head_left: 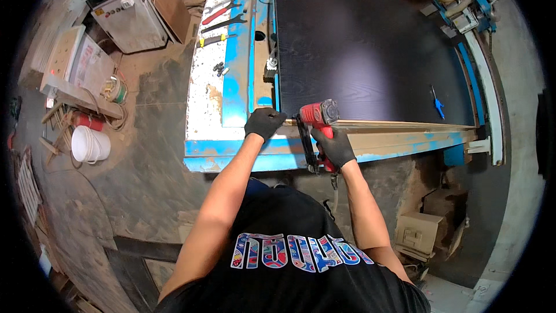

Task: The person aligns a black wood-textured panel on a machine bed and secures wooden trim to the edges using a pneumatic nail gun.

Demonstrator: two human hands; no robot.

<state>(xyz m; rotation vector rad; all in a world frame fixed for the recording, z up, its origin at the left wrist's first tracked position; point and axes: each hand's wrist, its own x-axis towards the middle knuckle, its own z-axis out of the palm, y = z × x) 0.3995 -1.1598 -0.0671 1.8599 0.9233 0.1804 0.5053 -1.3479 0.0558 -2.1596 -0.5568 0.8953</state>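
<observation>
My right hand [335,146], in a dark glove, is wrapped round the handle of a red and black nail gun [315,114]. A hose hangs from the foot of its grip. The gun's nose is at the near edge of a large black wood-grain panel [359,52], close to the panel's near left corner. My left hand [264,124], also gloved, is closed at that corner, just left of the gun; whatever its fingers pinch is hidden. A thin light wooden strip [394,123] runs along the panel's near edge.
Wrenches [223,22], a yellow-black utility knife [212,40] and small dark pieces [220,69] lie on the blue-and-white bench [202,104]. A blue-handled tool [439,108] lies on the panel. A blue machine head [469,11] stands far right; a white bucket [90,144] stands left.
</observation>
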